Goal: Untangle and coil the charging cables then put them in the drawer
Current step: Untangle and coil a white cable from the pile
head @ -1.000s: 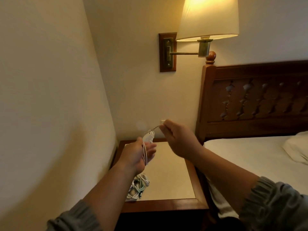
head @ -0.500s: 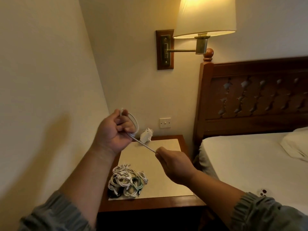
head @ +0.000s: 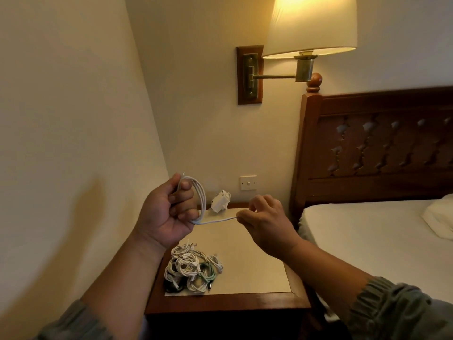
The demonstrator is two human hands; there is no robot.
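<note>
The heap of coiled cables (head: 192,271) takes the front left corner of the surface (head: 257,273); a white charger plug (head: 220,201) is at its back edge. I see bare room across the middle and right side. The white cable (head: 215,220) stretched between my left hand (head: 169,212) and right hand (head: 264,224) crosses above. The wall (head: 73,143) hems the left edge, the bed (head: 367,241) the right.

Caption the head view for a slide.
Left hand holds a coiled white cable while the right hand pinches its trailing length above the nightstand.

More white cable (head: 200,195) loops round left hand (head: 161,213).
</note>
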